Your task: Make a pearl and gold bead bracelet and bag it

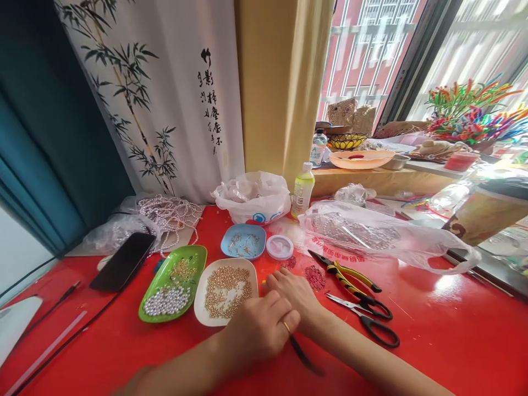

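My left hand (264, 324), with a gold ring on one finger, is closed in a fist over my right wrist area. A dark thin strip (305, 357) hangs out below it, blurred at its end. Beyond it my right hand (292, 294) lies low over the red table, its fingers partly visible and bent; the left hand covers part of it. Just left of the hands sits a white tray (200, 302) of gold beads. A green tray (154, 278) holds silvery beads and gold pieces. Behind are a blue tray (258, 250) with small metal pieces and a round lidded container (279, 247).
Yellow-black pliers (344, 278) and black-handled scissors (363, 311) lie right of the hands, near red beads (315, 278). Plastic bags (350, 228), a bottle (303, 192) and a white bag (253, 201) stand behind. A phone (124, 261) and cables are at left.
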`<state>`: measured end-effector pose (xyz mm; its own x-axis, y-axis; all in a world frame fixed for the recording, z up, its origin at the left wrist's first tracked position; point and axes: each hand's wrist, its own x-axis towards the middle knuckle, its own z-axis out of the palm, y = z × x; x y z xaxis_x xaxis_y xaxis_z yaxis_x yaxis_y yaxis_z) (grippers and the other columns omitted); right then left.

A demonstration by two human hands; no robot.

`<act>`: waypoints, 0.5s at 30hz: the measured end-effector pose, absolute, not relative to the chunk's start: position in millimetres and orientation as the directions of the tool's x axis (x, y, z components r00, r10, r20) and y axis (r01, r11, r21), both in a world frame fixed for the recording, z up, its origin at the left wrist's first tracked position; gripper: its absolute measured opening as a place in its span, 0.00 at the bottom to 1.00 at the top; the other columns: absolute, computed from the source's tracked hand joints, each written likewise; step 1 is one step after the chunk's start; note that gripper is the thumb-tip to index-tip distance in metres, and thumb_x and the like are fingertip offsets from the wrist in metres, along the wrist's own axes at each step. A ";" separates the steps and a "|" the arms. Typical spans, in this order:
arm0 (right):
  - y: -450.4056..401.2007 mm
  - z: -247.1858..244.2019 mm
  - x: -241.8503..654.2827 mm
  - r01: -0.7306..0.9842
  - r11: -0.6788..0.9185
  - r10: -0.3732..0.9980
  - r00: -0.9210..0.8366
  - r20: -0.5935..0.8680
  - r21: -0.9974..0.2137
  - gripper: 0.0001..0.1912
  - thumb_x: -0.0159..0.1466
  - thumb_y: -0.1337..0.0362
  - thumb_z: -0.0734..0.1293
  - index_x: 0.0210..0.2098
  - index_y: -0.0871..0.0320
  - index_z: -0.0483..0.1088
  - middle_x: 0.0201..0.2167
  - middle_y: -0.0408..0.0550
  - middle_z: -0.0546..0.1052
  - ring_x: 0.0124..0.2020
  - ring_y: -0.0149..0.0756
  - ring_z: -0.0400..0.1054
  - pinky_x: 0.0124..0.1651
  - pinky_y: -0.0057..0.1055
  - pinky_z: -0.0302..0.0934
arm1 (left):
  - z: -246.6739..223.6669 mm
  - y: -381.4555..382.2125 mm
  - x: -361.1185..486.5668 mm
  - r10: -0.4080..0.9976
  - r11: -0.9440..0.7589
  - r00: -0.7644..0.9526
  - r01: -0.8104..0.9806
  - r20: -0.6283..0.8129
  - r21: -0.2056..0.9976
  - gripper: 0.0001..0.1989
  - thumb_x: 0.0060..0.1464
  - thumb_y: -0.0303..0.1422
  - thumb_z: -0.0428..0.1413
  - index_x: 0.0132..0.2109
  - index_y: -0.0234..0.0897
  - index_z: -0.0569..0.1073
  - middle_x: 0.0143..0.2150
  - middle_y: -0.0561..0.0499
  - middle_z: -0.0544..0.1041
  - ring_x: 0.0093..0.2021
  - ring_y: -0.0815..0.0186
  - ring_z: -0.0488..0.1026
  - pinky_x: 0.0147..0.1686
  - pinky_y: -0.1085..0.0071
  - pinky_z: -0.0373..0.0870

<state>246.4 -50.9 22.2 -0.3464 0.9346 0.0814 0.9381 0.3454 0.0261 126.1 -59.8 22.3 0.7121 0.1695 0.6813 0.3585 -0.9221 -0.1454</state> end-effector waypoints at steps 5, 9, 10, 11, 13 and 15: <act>-50.6 22.1 245.4 0.938 0.339 0.934 -0.345 0.089 0.078 0.09 0.60 0.66 0.58 0.27 0.58 0.67 0.26 0.47 0.72 0.29 0.36 0.65 0.21 0.27 0.49 | 19.1 -59.4 118.8 0.347 -0.936 0.787 0.259 0.510 0.239 0.07 0.53 0.27 0.47 0.31 0.35 0.69 0.28 0.51 0.71 0.29 0.70 0.66 0.26 0.76 0.62; -42.3 23.0 260.3 0.942 0.308 0.938 -0.324 0.121 0.137 0.09 0.60 0.69 0.56 0.31 0.60 0.67 0.31 0.50 0.73 0.35 0.39 0.65 0.27 0.28 0.54 | 44.3 -52.8 105.2 0.752 -0.453 0.596 0.155 0.283 0.878 0.04 0.47 0.30 0.54 0.27 0.34 0.70 0.27 0.52 0.72 0.28 0.72 0.67 0.28 0.77 0.64; -39.4 23.9 266.3 0.943 0.295 0.940 -0.315 0.130 0.151 0.10 0.60 0.70 0.55 0.33 0.61 0.67 0.32 0.50 0.73 0.36 0.39 0.65 0.29 0.28 0.55 | 51.5 -48.1 100.1 0.836 -0.304 0.503 0.098 0.217 0.947 0.04 0.45 0.30 0.56 0.26 0.34 0.70 0.25 0.53 0.72 0.26 0.72 0.67 0.27 0.78 0.63; -36.5 25.0 272.9 0.948 0.273 0.945 -0.296 0.140 0.167 0.10 0.60 0.72 0.55 0.34 0.62 0.67 0.32 0.51 0.73 0.36 0.40 0.65 0.30 0.29 0.56 | 57.8 -42.1 94.4 0.897 -0.212 0.400 0.010 0.191 0.977 0.04 0.43 0.29 0.57 0.25 0.33 0.70 0.24 0.53 0.71 0.25 0.73 0.66 0.26 0.78 0.63; -30.8 26.9 287.1 0.957 0.220 0.955 -0.251 0.155 0.191 0.12 0.60 0.74 0.54 0.32 0.63 0.67 0.31 0.53 0.73 0.35 0.42 0.65 0.30 0.30 0.56 | 66.3 -27.8 81.6 0.971 -0.102 0.192 -0.192 0.139 0.976 0.05 0.40 0.29 0.59 0.26 0.33 0.71 0.24 0.54 0.72 0.24 0.75 0.66 0.28 0.78 0.64; -25.9 28.0 301.2 0.963 0.175 0.963 -0.211 0.169 0.205 0.12 0.60 0.74 0.53 0.34 0.63 0.67 0.31 0.55 0.73 0.35 0.43 0.65 0.29 0.31 0.56 | 69.0 -13.1 69.1 0.996 -0.057 0.038 -0.377 0.077 0.924 0.06 0.38 0.29 0.60 0.27 0.33 0.71 0.25 0.54 0.74 0.26 0.75 0.68 0.32 0.78 0.66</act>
